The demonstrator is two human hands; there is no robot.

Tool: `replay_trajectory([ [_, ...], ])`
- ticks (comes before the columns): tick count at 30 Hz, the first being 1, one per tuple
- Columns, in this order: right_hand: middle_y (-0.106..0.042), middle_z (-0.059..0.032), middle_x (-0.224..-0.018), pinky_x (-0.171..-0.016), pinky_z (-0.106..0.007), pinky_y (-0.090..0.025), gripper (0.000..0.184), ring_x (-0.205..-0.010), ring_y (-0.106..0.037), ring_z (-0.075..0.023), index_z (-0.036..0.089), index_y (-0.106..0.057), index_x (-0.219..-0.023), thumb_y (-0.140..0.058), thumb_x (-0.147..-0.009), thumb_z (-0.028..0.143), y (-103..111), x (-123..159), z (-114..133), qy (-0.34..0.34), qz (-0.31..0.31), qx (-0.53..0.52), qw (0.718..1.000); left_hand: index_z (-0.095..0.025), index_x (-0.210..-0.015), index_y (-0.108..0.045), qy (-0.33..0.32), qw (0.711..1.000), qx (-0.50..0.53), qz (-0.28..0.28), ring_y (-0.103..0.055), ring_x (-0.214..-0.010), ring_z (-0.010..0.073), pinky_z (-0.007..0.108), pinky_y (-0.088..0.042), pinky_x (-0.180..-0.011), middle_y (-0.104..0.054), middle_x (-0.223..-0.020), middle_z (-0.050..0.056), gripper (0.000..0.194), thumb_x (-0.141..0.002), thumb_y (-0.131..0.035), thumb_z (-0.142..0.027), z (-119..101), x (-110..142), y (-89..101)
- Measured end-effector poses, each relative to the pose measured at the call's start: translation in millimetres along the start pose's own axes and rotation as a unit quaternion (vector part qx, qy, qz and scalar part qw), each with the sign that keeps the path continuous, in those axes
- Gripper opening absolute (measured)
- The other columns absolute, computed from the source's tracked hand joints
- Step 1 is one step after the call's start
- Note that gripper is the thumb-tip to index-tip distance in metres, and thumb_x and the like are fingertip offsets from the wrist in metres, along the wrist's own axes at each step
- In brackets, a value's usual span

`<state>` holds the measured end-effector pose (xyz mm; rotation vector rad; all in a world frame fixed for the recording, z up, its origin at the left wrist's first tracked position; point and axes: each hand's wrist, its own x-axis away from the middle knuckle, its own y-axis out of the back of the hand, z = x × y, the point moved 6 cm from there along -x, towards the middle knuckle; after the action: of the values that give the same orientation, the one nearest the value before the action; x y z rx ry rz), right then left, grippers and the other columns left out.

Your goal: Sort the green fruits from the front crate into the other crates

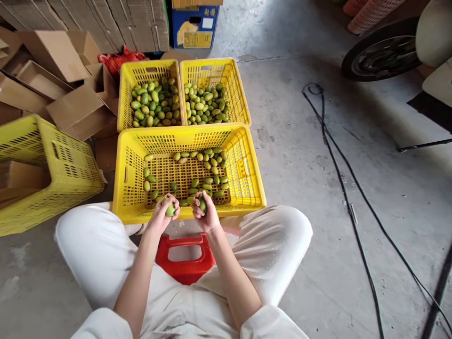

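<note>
My left hand (164,213) is closed around a green, oval, mango-like fruit (170,210). Another such fruit (202,204) is in my right hand (206,212), its fingers wrapped about it. Both hands are side by side, a little apart, over the near rim of a large yellow crate (189,133). Scattered on that crate's slatted floor are several green and yellowish fruits (214,170). Beyond it, two more yellow crates hold thicker heaps: green fruits (154,96) at the left, and green to yellowish ones (206,106) at the right.
A red plastic stool (187,270) shows between my legs. Left are a yellow crate (67,155) with cardboard inside and a pile of open cardboard boxes (52,56). A black cable (341,165) runs over the concrete floor at right, below a vehicle's wheel (381,49).
</note>
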<state>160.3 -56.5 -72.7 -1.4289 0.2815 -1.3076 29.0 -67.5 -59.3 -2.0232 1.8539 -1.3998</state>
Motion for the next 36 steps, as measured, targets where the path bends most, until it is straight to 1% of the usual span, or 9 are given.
replay_trajectory([
  [3,-0.055,0.0044,-0.059,-0.033,-0.013,-0.034,0.029,-0.038,-0.037,-0.0038,0.018,-0.064,-0.087,-0.065,-0.085,0.048,-2,0,8,0.027,-0.005,-0.028,0.999,-0.017,-0.088,-0.060,0.002,0.995,0.083,-0.051,-0.067,-0.078,0.0175,0.027,-0.054,-0.062,-0.066,-0.085,0.006,0.025,-0.077,-0.071,-0.036,-2,-2,7.4],
  [8,-0.069,-0.0040,-0.103,-0.061,-0.022,-0.059,0.021,-0.085,-0.066,-0.0139,0.022,-0.064,-0.100,-0.068,-0.081,0.029,-6,3,14,0.037,-0.006,-0.066,0.997,-0.018,-0.102,-0.061,0.000,0.994,0.085,-0.067,-0.068,-0.101,0.0249,0.038,-0.054,-0.085,-0.070,-0.103,0.009,0.031,-0.074,-0.072,-0.023,-4,-2,11.5],
  [15,-0.058,0.0061,-0.077,-0.036,-0.003,-0.035,0.031,-0.050,-0.045,-0.0001,0.019,-0.055,-0.082,-0.078,-0.067,0.006,3,-2,4,0.019,0.006,-0.076,0.997,-0.019,-0.080,-0.052,-0.022,0.998,0.050,-0.024,-0.060,-0.061,0.0090,0.020,-0.044,-0.053,-0.063,-0.078,-0.001,0.035,-0.062,-0.082,-0.013,4,0,3.3],
  [20,-0.052,0.0067,-0.061,-0.027,-0.009,-0.022,0.023,-0.038,-0.035,-0.0015,0.018,-0.057,-0.083,-0.075,-0.080,0.031,22,-10,-3,-0.026,-0.073,-0.060,0.995,-0.015,-0.085,-0.061,0.005,0.998,0.038,-0.045,-0.052,-0.052,0.0074,0.019,-0.039,-0.047,-0.058,-0.065,-0.002,0.022,-0.073,-0.077,-0.026,13,-3,7.5],
  [23,-0.059,0.0018,-0.063,-0.032,-0.012,-0.035,0.022,-0.045,-0.049,-0.0059,0.017,-0.061,-0.088,-0.065,-0.086,0.038,28,-11,5,0.000,-0.114,-0.088,0.990,-0.014,-0.083,-0.063,0.001,0.994,0.100,-0.040,-0.064,-0.070,0.0138,0.027,-0.053,-0.065,-0.064,-0.076,0.003,0.020,-0.074,-0.074,-0.029,11,-4,6.4],
  [26,-0.069,-0.0045,-0.082,-0.061,-0.026,-0.060,0.015,-0.077,-0.067,-0.0161,0.019,-0.063,-0.094,-0.062,-0.084,0.029,26,-11,17,0.051,-0.104,-0.088,0.989,-0.016,-0.092,-0.066,0.002,0.992,0.121,-0.038,-0.068,-0.096,0.0225,0.038,-0.054,-0.090,-0.070,-0.096,0.007,0.024,-0.071,-0.075,-0.020,9,-3,4.3],
  [29,-0.072,-0.0026,-0.096,-0.083,-0.039,-0.060,0.019,-0.094,-0.068,-0.0194,0.022,-0.065,-0.098,-0.066,-0.079,0.022,20,-10,22,0.093,-0.077,-0.049,0.991,-0.015,-0.099,-0.066,0.005,0.996,0.082,-0.033,-0.069,-0.098,0.0236,0.038,-0.054,-0.091,-0.071,-0.102,0.009,0.032,-0.071,-0.080,-0.021,11,-3,3.7],
  [33,-0.070,0.0019,-0.089,-0.070,-0.025,-0.060,0.022,-0.081,-0.066,-0.0130,0.022,-0.064,-0.089,-0.077,-0.072,0.017,18,-8,15,0.078,-0.063,-0.022,0.995,-0.014,-0.086,-0.063,0.001,0.996,0.068,-0.063,-0.066,-0.070,0.0135,0.024,-0.054,-0.064,-0.068,-0.083,0.005,0.034,-0.067,-0.086,-0.030,18,-5,10.7],
  [36,-0.065,0.0036,-0.076,-0.044,-0.010,-0.043,0.030,-0.058,-0.055,-0.0050,0.020,-0.062,-0.085,-0.082,-0.064,0.010,15,-7,7,0.017,-0.036,-0.003,0.999,-0.016,-0.077,-0.057,0.008,0.994,0.065,-0.089,-0.057,-0.054,0.0061,0.016,-0.043,-0.048,-0.062,-0.072,-0.001,0.035,-0.062,-0.087,-0.024,21,-6,17.1],
])
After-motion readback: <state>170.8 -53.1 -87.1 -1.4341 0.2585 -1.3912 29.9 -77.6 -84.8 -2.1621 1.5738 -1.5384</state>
